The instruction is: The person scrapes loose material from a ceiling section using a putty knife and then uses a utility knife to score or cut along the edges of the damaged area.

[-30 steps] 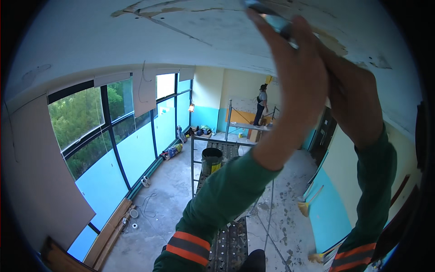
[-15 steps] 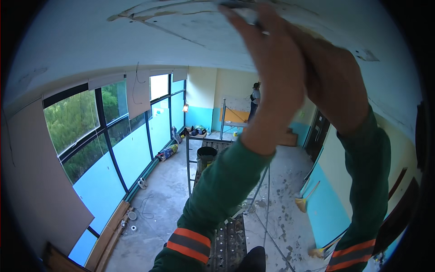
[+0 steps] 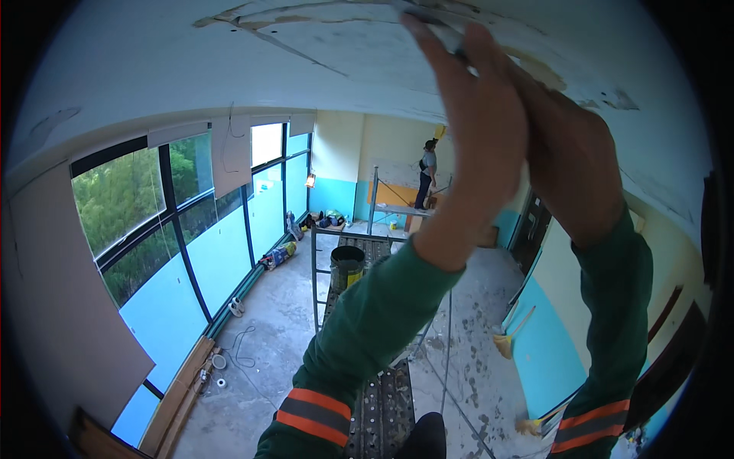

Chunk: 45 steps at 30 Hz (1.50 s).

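Both my arms reach up to the ceiling (image 3: 329, 53), in green sleeves with orange and grey bands. A thin, dark, flat-bladed tool (image 3: 434, 21) lies against the ceiling's patched seam; its exact kind is hard to make out. My left hand (image 3: 489, 126) is closed at the tool, with a finger stretched along the blade. Right beside it, my right hand (image 3: 577, 157) is bent over and closed at the same tool, its fingers largely hidden behind the left hand. Brown cracks and bare patches run across the ceiling around the blade.
Below me is a perforated metal scaffold platform (image 3: 380, 405) with a dark bucket (image 3: 348, 264) at its far part. Another person (image 3: 427, 172) stands on a farther scaffold. Windows (image 3: 122, 199) line the left; a broom (image 3: 503, 344) leans at the right wall. Planks (image 3: 176, 394) lie by the windows.
My hands and the tool have shifted a little to the right along the ceiling, still closed together. The view has turned slightly, and more of the far person shows.
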Tool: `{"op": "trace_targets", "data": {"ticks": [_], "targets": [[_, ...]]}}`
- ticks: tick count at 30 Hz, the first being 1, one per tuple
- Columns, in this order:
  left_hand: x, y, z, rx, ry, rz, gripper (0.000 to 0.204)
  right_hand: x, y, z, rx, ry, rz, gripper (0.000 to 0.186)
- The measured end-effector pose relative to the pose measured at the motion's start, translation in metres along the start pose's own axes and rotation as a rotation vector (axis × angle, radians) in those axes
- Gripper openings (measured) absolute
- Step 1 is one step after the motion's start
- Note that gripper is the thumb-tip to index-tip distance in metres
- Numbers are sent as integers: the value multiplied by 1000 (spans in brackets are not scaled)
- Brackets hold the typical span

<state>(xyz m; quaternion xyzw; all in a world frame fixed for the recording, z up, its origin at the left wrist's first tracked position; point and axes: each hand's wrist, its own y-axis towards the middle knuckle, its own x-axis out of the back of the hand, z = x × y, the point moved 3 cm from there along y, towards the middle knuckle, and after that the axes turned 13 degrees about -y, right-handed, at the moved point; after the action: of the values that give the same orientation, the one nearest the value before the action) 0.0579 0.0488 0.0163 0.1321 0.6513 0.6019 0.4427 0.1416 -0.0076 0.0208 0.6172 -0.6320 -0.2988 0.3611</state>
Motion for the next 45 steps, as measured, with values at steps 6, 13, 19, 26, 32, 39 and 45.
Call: {"op": "trace_targets", "data": {"ticks": [6,13,19,26,32,39,45], "targets": [[-17,-5,7,-6,66,62,73,-2,-16,-14,-12,78,-247,44],[-33,-14,-1,257,93,-118,73,-9,-18,-36,21,134,-133,47],[-21,-4,18,150,6,-173,75,-8,-10,-40,125,136,-215,46],[-51,-20,-12,115,-41,2,75,-7,0,-53,229,177,-189,45],[-25,-2,-22,128,107,-156,66,-15,25,-31,290,-1,-224,42],[22,7,-19,139,-58,-62,80,-21,14,-8,208,-118,-139,41],[63,11,-17,-78,514,-137,81,-21,-88,-8,-167,141,261,47]]}}
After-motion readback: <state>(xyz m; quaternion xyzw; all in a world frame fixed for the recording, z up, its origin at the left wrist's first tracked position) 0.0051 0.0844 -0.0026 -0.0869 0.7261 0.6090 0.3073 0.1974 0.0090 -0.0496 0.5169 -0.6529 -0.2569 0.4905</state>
